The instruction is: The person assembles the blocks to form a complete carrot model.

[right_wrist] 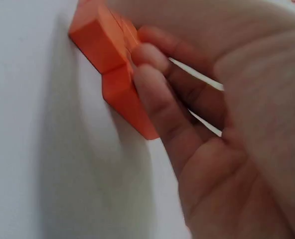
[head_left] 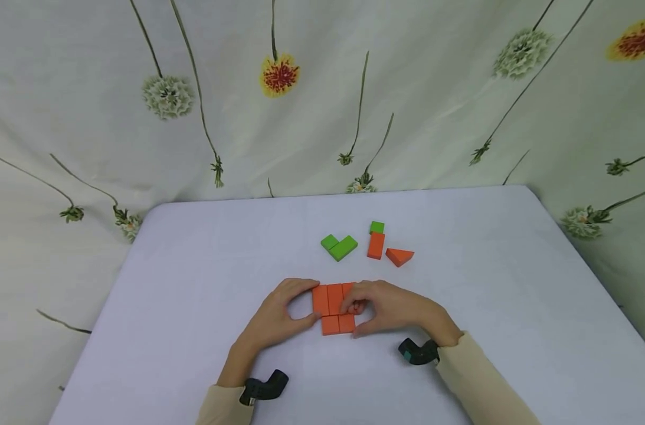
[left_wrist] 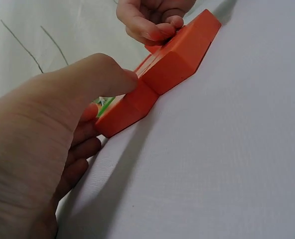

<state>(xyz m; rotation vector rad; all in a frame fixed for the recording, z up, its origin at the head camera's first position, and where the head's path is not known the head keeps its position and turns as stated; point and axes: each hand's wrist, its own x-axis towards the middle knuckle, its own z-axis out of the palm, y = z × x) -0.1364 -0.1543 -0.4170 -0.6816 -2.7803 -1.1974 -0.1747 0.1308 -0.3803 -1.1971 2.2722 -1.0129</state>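
Note:
Orange blocks (head_left: 320, 301) lie side by side, with two shorter ones (head_left: 330, 325) in a row nearer the person. My left hand (head_left: 274, 319) pinches the leftmost block between its thumb and index finger; in the left wrist view the thumb of this hand (left_wrist: 48, 114) lies against the orange side (left_wrist: 130, 109). At the right end, my right hand (head_left: 388, 304) has its thumb at the lower corner and its other fingers bent over the blocks, hiding part of them. The right wrist view shows the right hand's (right_wrist: 202, 129) fingertips against orange blocks (right_wrist: 127, 99).
Beyond the hands lie two green pieces (head_left: 343, 248) set in a V, a small green block (head_left: 377, 226) at the end of an orange block (head_left: 376, 245), and an orange triangle (head_left: 399, 256). A flower-patterned cloth (head_left: 311, 136) hangs behind the white table (head_left: 221, 248).

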